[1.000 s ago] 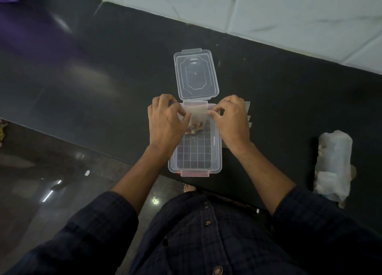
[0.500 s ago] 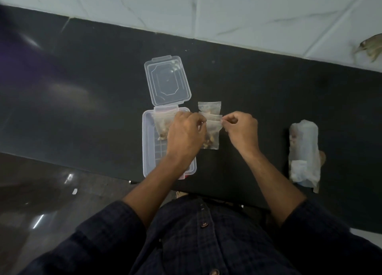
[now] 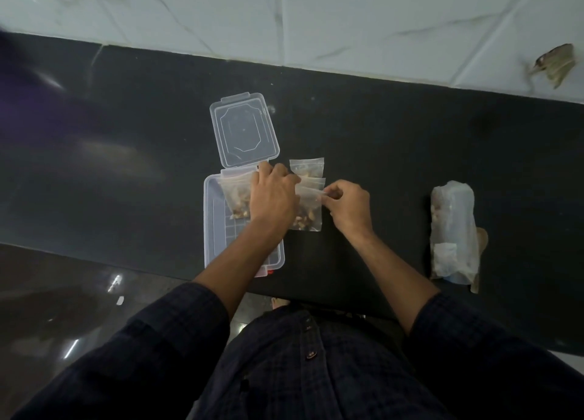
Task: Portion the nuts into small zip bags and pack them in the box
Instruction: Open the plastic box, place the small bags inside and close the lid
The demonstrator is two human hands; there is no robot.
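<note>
A clear plastic box (image 3: 211,227) with its hinged lid (image 3: 244,130) folded open lies on the black counter. One small zip bag of nuts (image 3: 237,195) lies in the box's far end. Right of the box sits a short stack of small zip bags; the nearest bag of nuts (image 3: 308,212) is held at its top edge by both hands. My left hand (image 3: 274,195) reaches over the box and pinches the bag's left corner. My right hand (image 3: 347,203) pinches its right corner. Another filled bag (image 3: 306,168) lies just behind.
A larger rolled plastic bag of nuts (image 3: 453,230) lies on the counter at the right. The black counter (image 3: 126,154) ends at a white tiled wall (image 3: 316,18) behind. The counter's front edge runs just below the box, with dark glossy floor at the lower left.
Both hands left the bag they held over the box, which now lies inside it, and moved right to the top bag of the stack beside the box.
</note>
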